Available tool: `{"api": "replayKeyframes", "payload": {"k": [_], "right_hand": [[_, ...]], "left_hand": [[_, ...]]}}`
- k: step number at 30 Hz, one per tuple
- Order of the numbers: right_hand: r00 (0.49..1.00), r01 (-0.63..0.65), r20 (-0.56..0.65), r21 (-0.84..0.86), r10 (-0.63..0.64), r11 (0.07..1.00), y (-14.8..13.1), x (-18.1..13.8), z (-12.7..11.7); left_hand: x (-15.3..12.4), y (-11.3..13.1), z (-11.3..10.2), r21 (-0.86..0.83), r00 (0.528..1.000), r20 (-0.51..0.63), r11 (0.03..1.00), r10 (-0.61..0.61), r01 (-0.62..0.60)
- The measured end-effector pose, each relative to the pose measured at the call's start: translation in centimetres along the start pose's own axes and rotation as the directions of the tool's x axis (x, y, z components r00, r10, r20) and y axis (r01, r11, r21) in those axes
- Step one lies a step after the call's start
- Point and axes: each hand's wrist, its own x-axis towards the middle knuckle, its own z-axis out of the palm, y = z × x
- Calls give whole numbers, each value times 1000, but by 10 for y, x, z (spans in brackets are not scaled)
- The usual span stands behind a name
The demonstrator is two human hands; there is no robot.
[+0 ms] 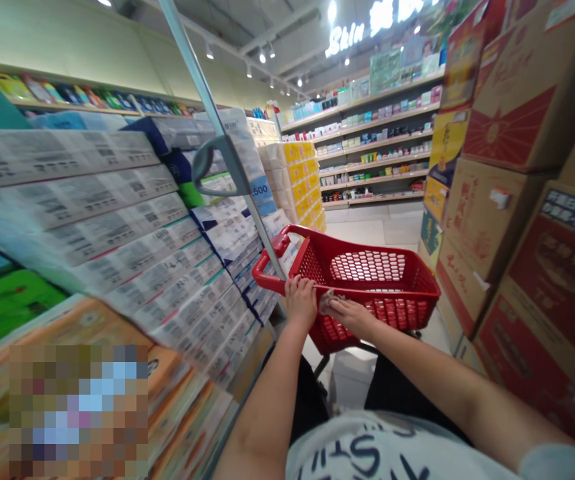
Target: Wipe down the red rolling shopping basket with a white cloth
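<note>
A red plastic shopping cart (387, 267) with perforated basket walls stands in front of me. My left hand (301, 300) has its fingers curled over the cart's near rim, beside the lower part of a tall metal pole (265, 235). That pole leans up to the left and carries a grey loop handle (235, 163). Just right of it, my right hand (352, 315) presses a crumpled greyish cloth (326, 303) against the outside of the same rim. Part of the cloth is hidden under the fingers. The visible inside of the basket shows only red mesh.
Stacked white paper packs (167, 220) line the left side, with orange packs (112, 320) nearer me. Cardboard boxes (487, 213) are piled close on the right. Beyond the cart lie a pale tiled floor (357, 230) and shelves of products (375, 143).
</note>
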Motion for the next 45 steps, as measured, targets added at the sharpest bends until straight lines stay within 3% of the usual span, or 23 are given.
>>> {"api": "replayKeyframes", "payload": {"k": [4,8,14,22,28,32,35,39,45], "right_hand": [[992,-88,83,-24,90,996,-6,12,-4],[984,-29,176,-10,30,1000,-10,19,-9],[998,10,63,-36,-8,999,-11,20,-5],[996,86,-3,-130,-88,988,-1,6,-1],[991,114,77,-36,-111,993,-5,8,-11],[997,76,23,-7,-76,997,-8,20,-18],[995,102,13,-7,-102,995,-9,18,-10],[990,112,90,0,-111,994,-11,9,4],[996,58,73,13,-58,998,-9,12,-2]], "left_hand": [[0,1,0,7,1000,14,1000,-1,1],[-1,4,-2,9,1000,15,1000,-4,4],[-5,6,-2,30,1000,21,999,-12,11],[-5,5,-1,26,1000,6,1000,-6,6],[-6,6,-2,17,1000,-2,1000,-4,4],[-5,7,-2,17,1000,5,1000,-12,12],[-4,7,-2,15,1000,7,1000,-14,14],[-5,6,-2,11,1000,3,1000,1,-2],[-4,6,-2,8,1000,2,1000,-1,1]]}}
